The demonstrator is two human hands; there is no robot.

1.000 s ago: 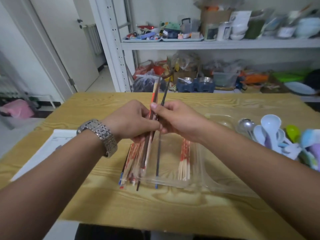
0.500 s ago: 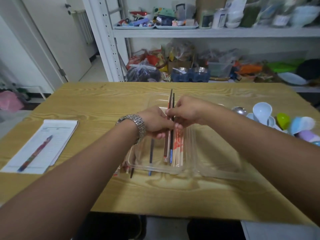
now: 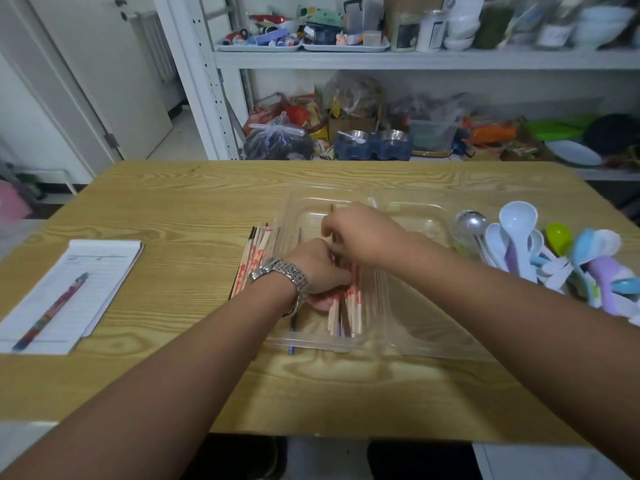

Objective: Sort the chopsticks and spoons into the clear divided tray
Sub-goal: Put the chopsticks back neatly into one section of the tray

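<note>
The clear divided tray [image 3: 426, 327] lies in the middle of the wooden table. Several pale chopsticks with red print [image 3: 349, 313] lie in its left compartment. Both hands are low inside that compartment. My left hand [image 3: 320, 270], with a metal watch on the wrist, has its fingers curled down onto the chopsticks. My right hand [image 3: 360, 233] sits just beyond it, pinching dark chopsticks whose tip [image 3: 331, 207] pokes out past the fingers. A loose bundle of chopsticks [image 3: 254, 252] lies on the table left of the tray. Spoons [image 3: 519, 237] are piled to the right.
A notepad [image 3: 86, 271] with a red pen [image 3: 52, 311] lies at the table's left. White shelving [image 3: 381, 57] full of clutter stands behind the table. A blue-tipped chopstick [image 3: 292, 348] pokes out at the tray's near edge.
Both hands have lowered the dark chopsticks from upright above the table down into the tray's left compartment. The view has tilted down and drawn back.
</note>
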